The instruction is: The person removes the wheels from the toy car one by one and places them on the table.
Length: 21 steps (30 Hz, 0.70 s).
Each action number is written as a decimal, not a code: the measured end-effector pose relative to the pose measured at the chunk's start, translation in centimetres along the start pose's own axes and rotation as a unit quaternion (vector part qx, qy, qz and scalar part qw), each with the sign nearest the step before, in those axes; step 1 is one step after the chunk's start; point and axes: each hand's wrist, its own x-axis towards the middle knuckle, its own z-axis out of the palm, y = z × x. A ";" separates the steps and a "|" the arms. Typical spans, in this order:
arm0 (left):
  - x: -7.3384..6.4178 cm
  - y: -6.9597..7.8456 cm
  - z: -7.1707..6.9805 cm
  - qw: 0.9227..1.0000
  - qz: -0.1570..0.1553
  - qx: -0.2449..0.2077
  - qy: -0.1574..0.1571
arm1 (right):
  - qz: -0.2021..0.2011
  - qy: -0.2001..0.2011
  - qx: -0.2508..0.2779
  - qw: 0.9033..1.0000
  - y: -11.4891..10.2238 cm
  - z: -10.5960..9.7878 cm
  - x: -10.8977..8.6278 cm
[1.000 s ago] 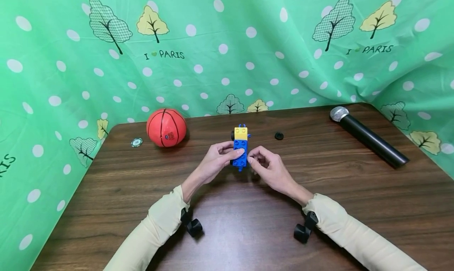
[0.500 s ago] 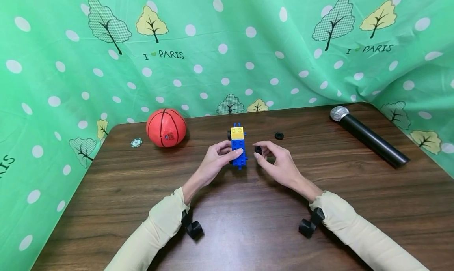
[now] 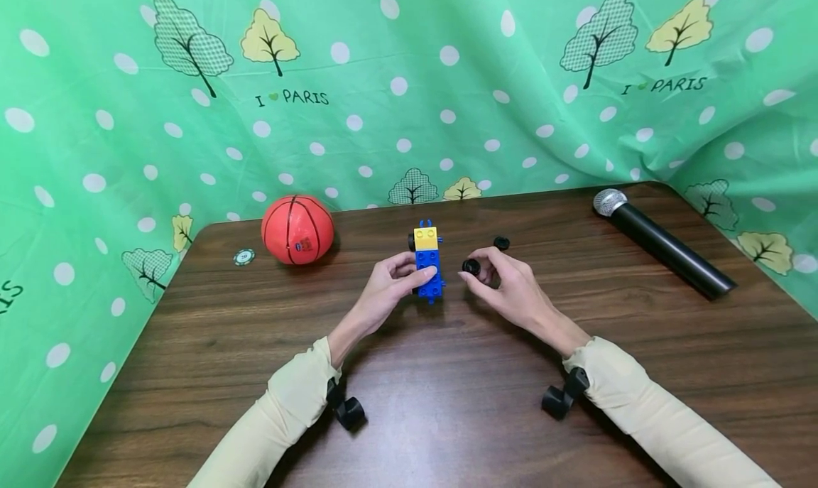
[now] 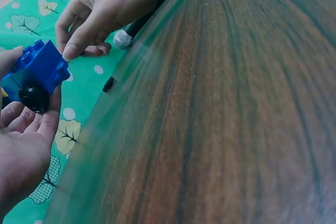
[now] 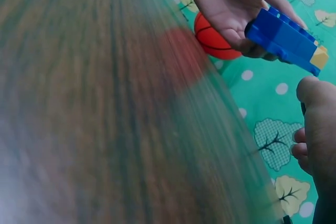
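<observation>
Green printed cloth (image 3: 383,62) hanging behind a wood-grain table (image 3: 434,403) makes this a curtained-off tabletop workspace.

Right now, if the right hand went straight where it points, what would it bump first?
Probably the blue and yellow toy in the left hand, though depth is hard to judge.

The bright head view shows pale glare on the tabletop (image 3: 447,417); dimmer wrist views seem slightly blurred.
</observation>
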 end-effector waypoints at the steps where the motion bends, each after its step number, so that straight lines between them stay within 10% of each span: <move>1: 0.0 0.0 0.0 1.000 0.001 0.001 0.001 | 0.000 0.001 0.000 1.000 0.1 -0.1 0.0; 21: 0.1 -0.3 -0.1 1.000 0.016 0.018 0.007 | 0.016 0.005 -0.047 0.999 3.3 -2.2 -0.4</move>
